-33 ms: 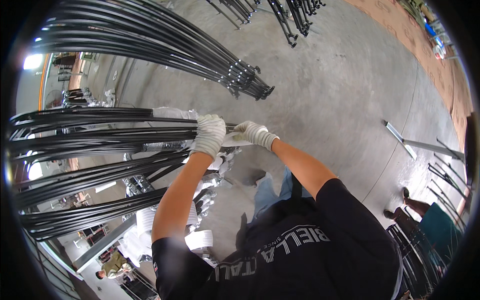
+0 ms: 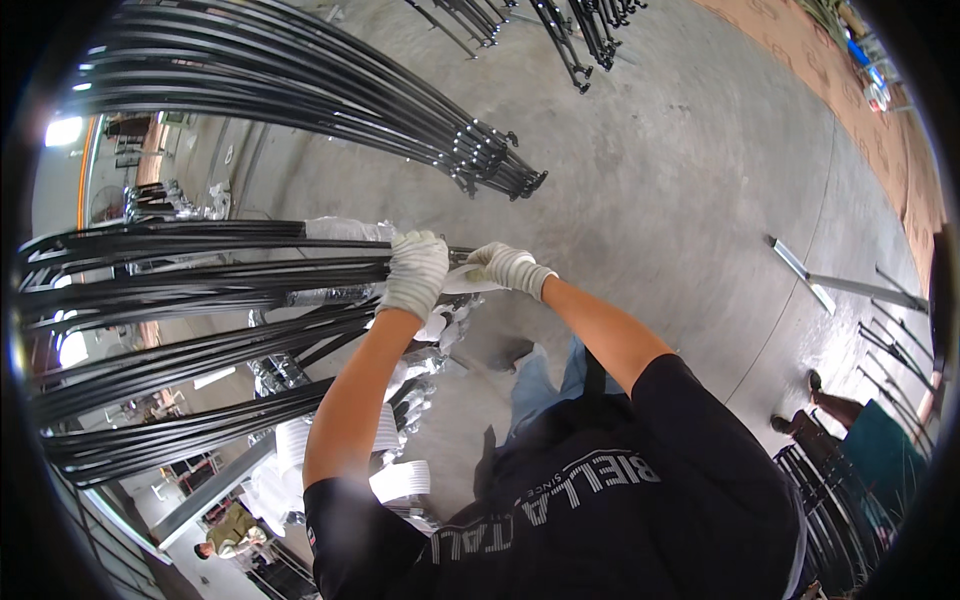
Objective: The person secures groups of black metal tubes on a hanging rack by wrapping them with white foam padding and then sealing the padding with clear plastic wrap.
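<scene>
left hand curls round black rods; right hand pinches white wrap, seemingly part-way on; plastic sleeve already on nearby.

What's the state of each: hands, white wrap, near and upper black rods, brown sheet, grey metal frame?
Left hand: gloved, closed around near black rods
Right hand: gloved, closed on white wrap
White wrap: held, partly hidden
Near black rods: bunched, partly wrapped
Upper black rods: bunched, no wrap visible
Brown sheet: spread out
Grey metal frame: unheld
</scene>
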